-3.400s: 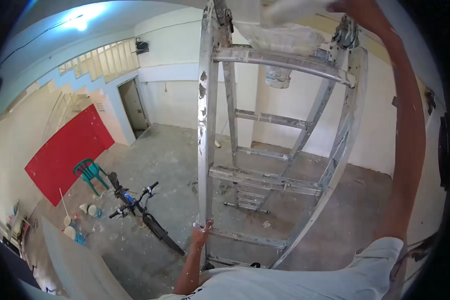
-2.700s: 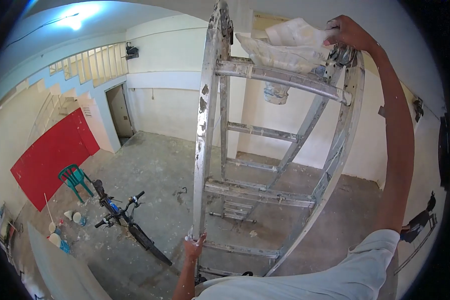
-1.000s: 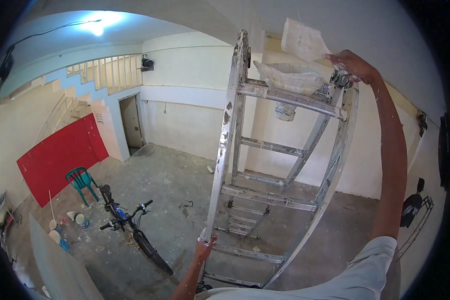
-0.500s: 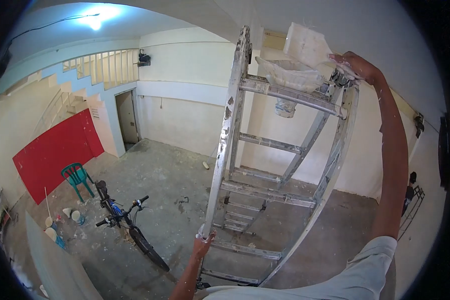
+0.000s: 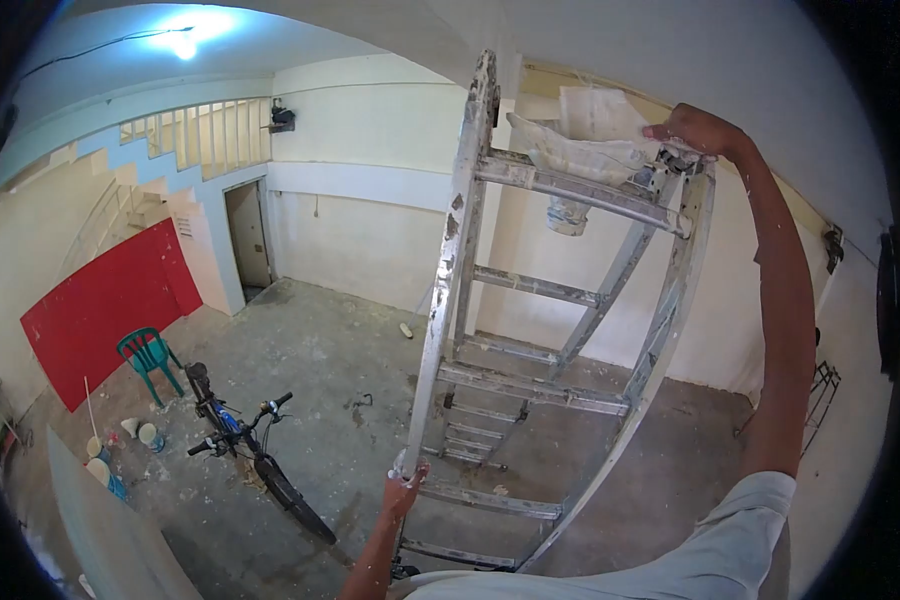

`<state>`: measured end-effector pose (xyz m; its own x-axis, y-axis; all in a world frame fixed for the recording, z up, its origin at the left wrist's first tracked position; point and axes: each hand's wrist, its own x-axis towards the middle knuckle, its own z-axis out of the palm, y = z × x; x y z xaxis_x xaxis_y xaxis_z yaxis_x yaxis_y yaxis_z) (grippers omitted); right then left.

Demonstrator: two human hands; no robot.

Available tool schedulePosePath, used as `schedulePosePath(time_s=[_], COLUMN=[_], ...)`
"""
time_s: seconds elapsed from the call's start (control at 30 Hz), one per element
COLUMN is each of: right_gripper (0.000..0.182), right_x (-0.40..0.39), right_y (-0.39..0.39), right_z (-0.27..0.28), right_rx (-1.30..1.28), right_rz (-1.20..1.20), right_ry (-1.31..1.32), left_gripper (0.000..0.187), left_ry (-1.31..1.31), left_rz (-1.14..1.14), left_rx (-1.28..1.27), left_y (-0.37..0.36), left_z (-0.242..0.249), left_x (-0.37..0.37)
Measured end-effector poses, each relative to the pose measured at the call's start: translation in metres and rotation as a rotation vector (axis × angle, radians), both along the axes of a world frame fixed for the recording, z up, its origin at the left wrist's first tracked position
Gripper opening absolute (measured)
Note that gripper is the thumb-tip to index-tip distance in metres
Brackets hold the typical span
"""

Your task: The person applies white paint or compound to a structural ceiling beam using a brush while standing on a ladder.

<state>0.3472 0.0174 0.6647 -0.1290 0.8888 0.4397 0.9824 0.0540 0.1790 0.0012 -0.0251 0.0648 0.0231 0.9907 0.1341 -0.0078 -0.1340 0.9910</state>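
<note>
Ladder [image 5: 450,230], metal and paint-spattered, stands right in front of the wearer. Left hand [image 5: 403,490] is wrapped narrow around its left side rail low down, level with one of the lower rungs, white residue on the fingers. Right hand [image 5: 705,132] is up beside the ladder's top right hinge, fingers pinched on the right edge of a pale flat piece [image 5: 600,112]; can't tell whether the palm touches the hinge. That piece is tilted over a whitish, crumpled-rim container [image 5: 575,155] at the ladder top, just behind the top rung; its lower edge overlaps the container in view, contact unclear. Paint-marked tub [image 5: 567,216] shows below the container (its support is hidden from here). Off to the left, bicycle [image 5: 255,450] is on the concrete floor [image 5: 340,330], with green chair [image 5: 145,352] behind it, near red panel [image 5: 115,310]. Small buckets [image 5: 107,480] sit left of the bicycle.
</note>
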Motion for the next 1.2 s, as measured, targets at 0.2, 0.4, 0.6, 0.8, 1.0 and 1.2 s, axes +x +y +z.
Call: schedulePosePath(time_s=[0.2,0.4,0.6,0.8,1.0,1.2], right_gripper=[0.065,0.06,0.053,0.051,0.051,0.039], right_x=[-0.016,-0.014,-0.02,-0.023,-0.026,0.004], right_y=[-0.024,-0.023,-0.028,-0.013,-0.028,0.005], right_z=[-0.016,-0.019,-0.017,-0.035,-0.012,-0.028], right_rx=[0.199,0.17,0.021,0.571,-0.057,0.285], right_rz=[0.059,0.03,0.092,0.134,-0.075,0.226], right_ry=[0.399,0.647,0.296,0.362,0.301,0.48], left_gripper=[0.043,0.044,0.043,0.045,0.043,0.04], left_ry=[0.037,0.119,0.011,0.036,0.18,0.217], left_rz=[0.015,0.01,-0.038,-0.062,0.011,-0.124], left_rx=[-0.004,0.103,0.006,-0.079,-0.111,0.082], left_y=[-0.001,0.001,0.002,0.006,0.004,0.027], left_z=[0.005,0.003,0.0,-0.012,-0.011,-0.067], left_x=[0.001,-0.002,0.001,-0.003,-0.003,0.001])
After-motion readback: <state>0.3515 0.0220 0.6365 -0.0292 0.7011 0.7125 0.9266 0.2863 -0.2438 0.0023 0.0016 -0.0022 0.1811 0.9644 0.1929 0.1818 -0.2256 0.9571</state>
